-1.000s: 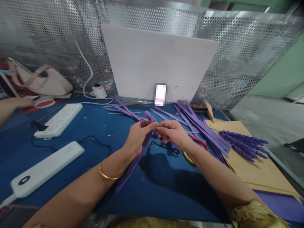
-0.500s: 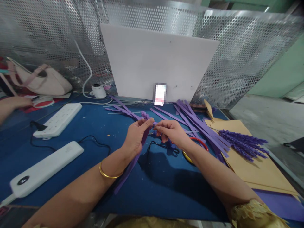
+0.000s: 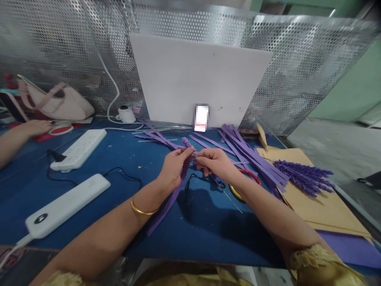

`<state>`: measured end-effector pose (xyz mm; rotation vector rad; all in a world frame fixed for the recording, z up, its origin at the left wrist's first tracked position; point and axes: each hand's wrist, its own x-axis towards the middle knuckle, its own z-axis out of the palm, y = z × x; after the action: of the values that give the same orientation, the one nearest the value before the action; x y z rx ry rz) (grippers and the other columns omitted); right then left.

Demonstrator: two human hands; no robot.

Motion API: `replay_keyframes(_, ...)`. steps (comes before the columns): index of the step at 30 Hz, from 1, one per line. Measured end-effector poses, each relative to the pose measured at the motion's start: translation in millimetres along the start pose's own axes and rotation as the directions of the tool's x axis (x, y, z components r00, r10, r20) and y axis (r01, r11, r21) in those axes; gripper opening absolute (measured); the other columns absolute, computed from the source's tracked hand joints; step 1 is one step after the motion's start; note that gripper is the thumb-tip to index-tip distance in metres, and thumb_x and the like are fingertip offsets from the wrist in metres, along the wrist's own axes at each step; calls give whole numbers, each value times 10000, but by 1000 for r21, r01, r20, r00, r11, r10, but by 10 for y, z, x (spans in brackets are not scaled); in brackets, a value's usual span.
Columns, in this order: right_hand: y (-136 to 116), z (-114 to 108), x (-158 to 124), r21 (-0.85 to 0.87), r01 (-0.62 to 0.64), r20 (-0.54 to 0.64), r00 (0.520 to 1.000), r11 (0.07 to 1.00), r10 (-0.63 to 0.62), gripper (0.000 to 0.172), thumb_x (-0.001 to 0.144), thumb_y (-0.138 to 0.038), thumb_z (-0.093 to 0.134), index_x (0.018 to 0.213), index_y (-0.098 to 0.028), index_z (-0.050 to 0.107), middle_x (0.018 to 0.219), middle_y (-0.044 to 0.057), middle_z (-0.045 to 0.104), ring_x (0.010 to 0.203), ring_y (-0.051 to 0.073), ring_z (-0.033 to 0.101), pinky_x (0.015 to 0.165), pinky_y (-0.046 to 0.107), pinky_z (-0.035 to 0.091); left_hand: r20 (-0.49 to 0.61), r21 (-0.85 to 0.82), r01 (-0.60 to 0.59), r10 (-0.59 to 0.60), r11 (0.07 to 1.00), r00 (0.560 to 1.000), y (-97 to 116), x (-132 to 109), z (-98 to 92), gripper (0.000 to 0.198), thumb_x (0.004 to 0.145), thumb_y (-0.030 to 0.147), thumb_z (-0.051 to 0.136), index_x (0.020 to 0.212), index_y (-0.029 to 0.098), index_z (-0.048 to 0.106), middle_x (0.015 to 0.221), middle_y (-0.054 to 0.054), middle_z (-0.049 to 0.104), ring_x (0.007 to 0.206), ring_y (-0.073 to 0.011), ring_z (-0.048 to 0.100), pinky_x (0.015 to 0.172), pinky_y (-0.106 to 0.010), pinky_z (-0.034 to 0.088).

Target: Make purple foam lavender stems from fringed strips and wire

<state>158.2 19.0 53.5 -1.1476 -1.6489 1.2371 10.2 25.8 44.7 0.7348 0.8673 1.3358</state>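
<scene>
I'm getting dim, diffuse light. Soft shadow on the table [image 3: 190,246] below the fingers [image 3: 210,154]; fine detail soft there. Glare on mesh [image 3: 205,20]. Phone [image 3: 201,118] blown out, pixelated. I see smeared, stretched edges, dark top-right corner.

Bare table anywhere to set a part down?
Widest patch: blue tabletop between left forearm and right forearm, near the front edge. Smaller: between power strip and left hand, black cable at its near side. Crowded: right side, purple strips, brown sheets, purple flower bunch; also below right hand, where a thin wire slants.
</scene>
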Motion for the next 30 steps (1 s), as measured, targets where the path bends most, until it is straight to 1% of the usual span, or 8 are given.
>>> replay_keyframes(6,71,-44,1,-175,59,-56,996,983,-69,301,874,-434,577,716,-181,619,645,12,672,422,94,556,412,212,381,9,17,20,-20,1000,1000,-53,49,-20,218,608,216,881,707,99,727,613,-14,663,564,-86,565,558,-206,426)
replay_keyframes(10,160,-139,-66,-257,75,-258,956,964,-143,328,878,-438,561,687,-178,624,665,23,663,489,111,566,444,222,384,41,64,49,-52,997,998,-63,3,7,199,653,223,865,739,107,728,622,-9,652,539,-76,542,498,-196,375)
replay_keyframes(13,215,-169,-165,-205,95,-345,924,974,-162,289,850,-435,584,757,-176,671,709,24,653,543,127,584,463,232,386,124,103,86,-98,991,987,-68,-93,57,206,685,250,854,762,106,728,628,-5,637,523,-72,527,462,-192,352)
replay_keyframes(16,243,-145,-253,-29,147,-368,918,989,-148,316,810,-482,629,844,-177,707,777,25,661,568,120,577,463,230,369,165,127,155,-175,980,971,-103,-217,117,228,691,282,858,770,116,723,627,2,620,513,-70,518,437,-186,337)
replay_keyframes(19,285,-103,-302,199,183,-346,932,963,-106,371,746,-526,707,879,-181,718,729,4,647,553,99,529,456,215,344,185,162,237,-265,958,946,-169,-315,152,240,690,298,861,740,123,705,625,1,617,503,-62,501,429,-177,323)
replay_keyframes(22,367,-80,-329,365,140,-250,967,920,-48,405,673,-545,780,817,-176,695,629,-20,601,528,86,492,457,202,336,200,206,262,-302,943,932,-241,-337,142,256,666,296,874,729,127,693,646,-6,633,520,-67,516,438,-177,329)
replay_keyframes(26,466,-95,-358,441,63,-153,988,895,5,422,652,-546,802,765,-163,666,645,1,632,527,87,509,458,201,338,218,236,250,-302,939,928,-326,-291,80,320,598,339,908,706,136,686,640,2,620,525,-70,509,440,-181,328)
replay_keyframes(30,472,-110,-368,509,25,-102,994,860,31,357,654,-436,830,847,-163,706,612,-30,610,492,67,475,467,197,349,244,264,249,-315,932,917,-378,-287,27,376,549,384,926,716,141,693,653,0,622,536,-75,512,461,-190,354)
